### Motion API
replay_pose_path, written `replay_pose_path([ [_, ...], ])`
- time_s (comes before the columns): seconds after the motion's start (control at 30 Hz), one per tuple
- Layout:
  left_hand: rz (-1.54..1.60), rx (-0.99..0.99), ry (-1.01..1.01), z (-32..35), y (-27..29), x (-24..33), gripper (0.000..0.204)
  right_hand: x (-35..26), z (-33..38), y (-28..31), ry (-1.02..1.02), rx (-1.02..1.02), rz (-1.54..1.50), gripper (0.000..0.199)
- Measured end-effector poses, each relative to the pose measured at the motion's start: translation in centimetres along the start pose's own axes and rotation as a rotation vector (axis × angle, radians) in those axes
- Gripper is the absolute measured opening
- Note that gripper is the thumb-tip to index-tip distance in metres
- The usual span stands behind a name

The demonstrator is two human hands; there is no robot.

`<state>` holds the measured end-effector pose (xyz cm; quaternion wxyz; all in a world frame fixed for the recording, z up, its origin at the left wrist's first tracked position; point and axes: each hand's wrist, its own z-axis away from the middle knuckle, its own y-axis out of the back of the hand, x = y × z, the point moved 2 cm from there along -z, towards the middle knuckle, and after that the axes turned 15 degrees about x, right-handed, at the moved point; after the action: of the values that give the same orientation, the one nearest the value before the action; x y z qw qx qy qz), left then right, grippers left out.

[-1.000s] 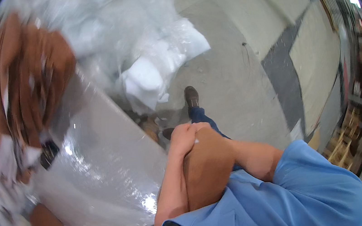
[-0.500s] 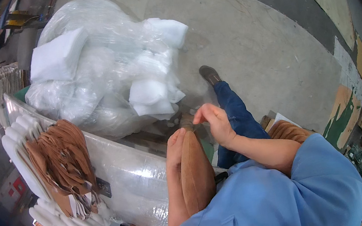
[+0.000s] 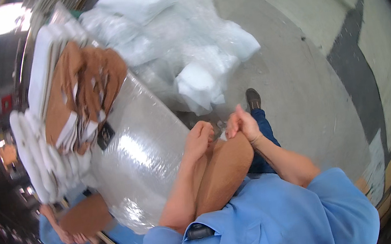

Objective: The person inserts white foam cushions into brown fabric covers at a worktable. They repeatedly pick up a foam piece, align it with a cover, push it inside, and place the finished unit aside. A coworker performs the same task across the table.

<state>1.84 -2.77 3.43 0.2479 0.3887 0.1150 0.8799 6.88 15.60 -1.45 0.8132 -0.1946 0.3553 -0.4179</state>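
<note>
Far left, a co-worker point(image 3: 71, 227) in blue is half lost at the dark rim. The left hand point(image 3: 199, 139) is fisted on the upper edge of a brown panel point(image 3: 224, 172); the right hand point(image 3: 241, 125) pinches its top corner. The panel runs lengthwise from chest up toward the hands, beside the plastic-wrapped table point(image 3: 137, 164).
</note>
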Motion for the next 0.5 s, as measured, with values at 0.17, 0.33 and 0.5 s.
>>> replay_pose_path([
  [0.17,-0.368,-0.015,-0.141,7.7,8.5,-4.8,0.040,-0.7,0.7,-1.6,0.021,-0.059,0.009,0.069],
  [0.33,-0.123,0.254,-0.214,12.1,10.2,-10.5,0.031,-0.7,1.7,-5.0,-0.154,-0.225,0.383,0.056],
  [0.5,-0.043,0.524,-0.273,12.7,11.2,-9.4,0.030,-0.5,1.3,-14.2,0.057,-0.675,1.640,0.055],
])
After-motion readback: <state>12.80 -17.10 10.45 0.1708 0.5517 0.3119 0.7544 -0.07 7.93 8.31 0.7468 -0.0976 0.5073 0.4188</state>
